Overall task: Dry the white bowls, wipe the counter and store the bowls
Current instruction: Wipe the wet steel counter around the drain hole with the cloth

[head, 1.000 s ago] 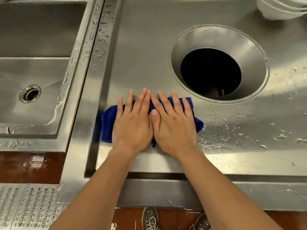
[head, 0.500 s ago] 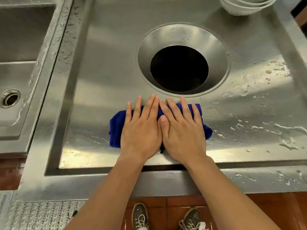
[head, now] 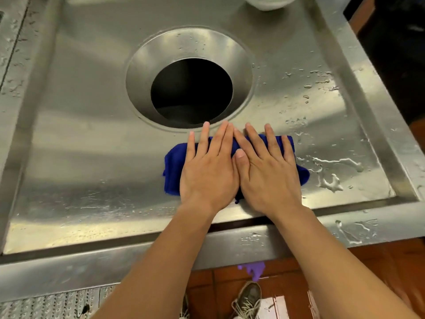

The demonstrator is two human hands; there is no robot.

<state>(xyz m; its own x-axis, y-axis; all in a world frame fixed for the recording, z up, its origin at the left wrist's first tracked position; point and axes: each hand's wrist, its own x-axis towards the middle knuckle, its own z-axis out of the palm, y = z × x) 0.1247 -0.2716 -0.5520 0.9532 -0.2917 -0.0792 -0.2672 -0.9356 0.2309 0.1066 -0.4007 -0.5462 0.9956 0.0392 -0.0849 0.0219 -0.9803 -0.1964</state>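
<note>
A folded blue cloth (head: 172, 168) lies on the wet stainless steel counter (head: 92, 146), just in front of the round hole. My left hand (head: 208, 171) and my right hand (head: 269, 173) press flat on it side by side, thumbs touching, fingers pointing away from me. The hands cover most of the cloth; its ends stick out left and right. White bowls (head: 269, 2) stand stacked at the far edge, cut off by the frame.
A round waste hole (head: 190, 90) with a sloped steel collar opens in the counter's middle. Water puddles and drops (head: 331, 180) lie right of the cloth. A raised rim (head: 377, 95) borders the right side. My shoe (head: 249, 298) and a purple scrap (head: 253, 269) show below.
Both hands have slid the cloth to the right along the counter's front, from beside the sink to below the hole's right side. The sink has left the view.
</note>
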